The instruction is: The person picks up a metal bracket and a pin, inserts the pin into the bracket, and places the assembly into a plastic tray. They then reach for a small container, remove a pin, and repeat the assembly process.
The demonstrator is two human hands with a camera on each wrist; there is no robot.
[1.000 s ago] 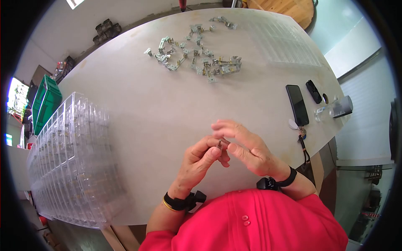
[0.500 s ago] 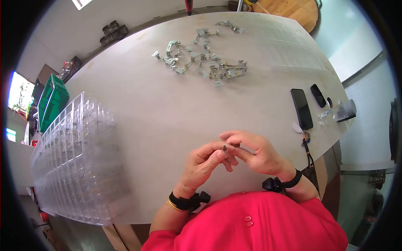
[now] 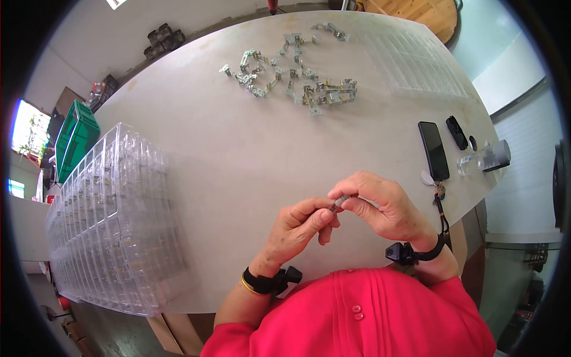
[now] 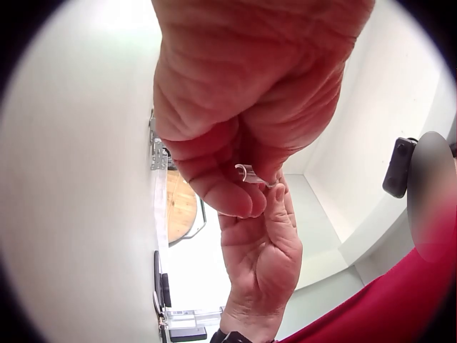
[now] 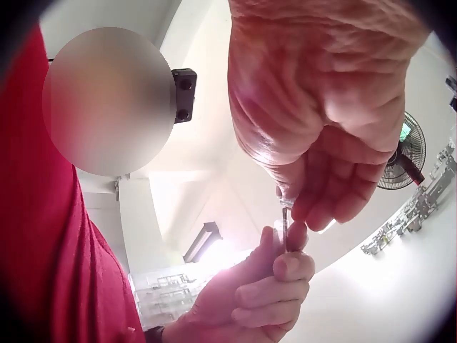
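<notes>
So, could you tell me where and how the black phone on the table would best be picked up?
Probably by its two long edges, near the middle, coming straight down from above. The phone lies flat on the table, so only its thin sides offer a pinch, and the keys crowd its near end.

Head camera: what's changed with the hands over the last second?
The right hand had its fingers spread over the small metal part; they have now curled to pinch its end. The left hand keeps pinching the other end. The metal fittings pile, phone and clear trays lie as before.
</notes>
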